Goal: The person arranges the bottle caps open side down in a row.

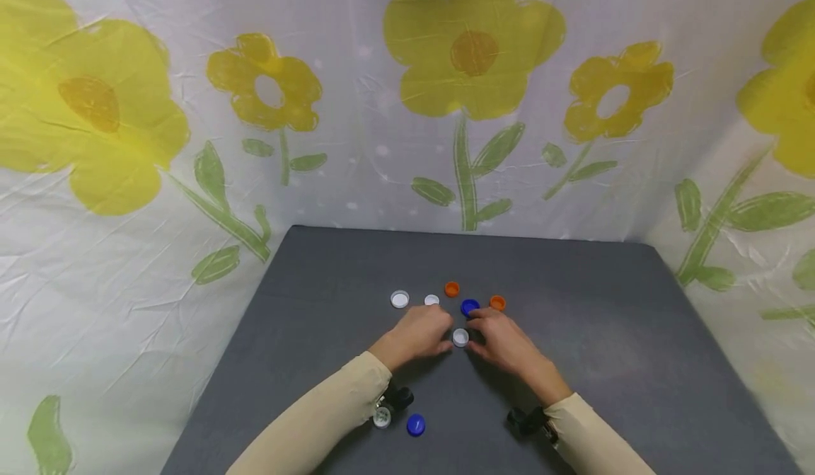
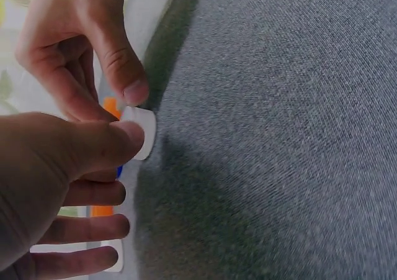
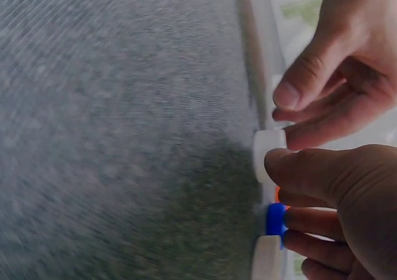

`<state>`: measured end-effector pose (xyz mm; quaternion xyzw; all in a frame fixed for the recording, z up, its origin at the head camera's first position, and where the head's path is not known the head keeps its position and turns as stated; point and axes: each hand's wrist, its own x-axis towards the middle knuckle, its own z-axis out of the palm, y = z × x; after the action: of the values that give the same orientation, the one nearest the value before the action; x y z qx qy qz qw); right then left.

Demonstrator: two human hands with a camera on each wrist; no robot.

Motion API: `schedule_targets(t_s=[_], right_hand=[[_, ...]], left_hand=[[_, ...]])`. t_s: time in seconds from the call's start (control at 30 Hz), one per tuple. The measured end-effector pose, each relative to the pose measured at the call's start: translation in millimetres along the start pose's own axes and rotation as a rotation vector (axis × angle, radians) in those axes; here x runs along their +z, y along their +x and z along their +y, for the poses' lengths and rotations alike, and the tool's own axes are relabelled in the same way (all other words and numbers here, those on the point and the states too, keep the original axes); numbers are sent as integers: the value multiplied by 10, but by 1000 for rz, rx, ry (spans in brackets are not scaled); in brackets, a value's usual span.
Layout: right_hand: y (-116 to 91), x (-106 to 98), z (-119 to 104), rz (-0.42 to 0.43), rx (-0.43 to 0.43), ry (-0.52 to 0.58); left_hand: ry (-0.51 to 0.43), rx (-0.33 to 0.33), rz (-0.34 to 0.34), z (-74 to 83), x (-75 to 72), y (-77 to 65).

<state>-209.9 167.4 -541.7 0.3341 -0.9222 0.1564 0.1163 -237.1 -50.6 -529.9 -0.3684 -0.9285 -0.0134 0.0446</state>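
A small round white cap sits between the two hands, its hollow side up in the head view. My left hand is at its left, thumb tip right at the rim; the left wrist view shows its thumb overlapping the cap, the lower fingers extended. On the other side is my right hand, thumb low beside the rim. Its index fingertip reaches the near edge of a blue cap. From the right wrist, the right thumb overlaps the white cap, and the left thumb stands apart from it.
Beyond the hands lie two orange caps and two white caps, one partly behind the left hand. Nearer me are a blue cap and another white cap beside the left sleeve. The dark grey table meets flower-printed curtains.
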Motion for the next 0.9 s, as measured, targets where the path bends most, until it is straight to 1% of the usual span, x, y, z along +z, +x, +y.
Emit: schedule_targets(t_s=[0.13,0.27,0.47,0.7,0.9], right_hand=[[-6,69,13,33,-9,19],[-9,110,10,66,-21,32],[3,124,3,65,-4,26],[-4,88,-34,76,2,54],[-22,-5,-104,126,-4,77]], left_hand=[[0,-3,3,14,79,42],[-3,-12,16,26,125,61],[4,-12,26,23,151,74],[-5,5,60,9,120,26],[2,38,126,-3,22,-49]])
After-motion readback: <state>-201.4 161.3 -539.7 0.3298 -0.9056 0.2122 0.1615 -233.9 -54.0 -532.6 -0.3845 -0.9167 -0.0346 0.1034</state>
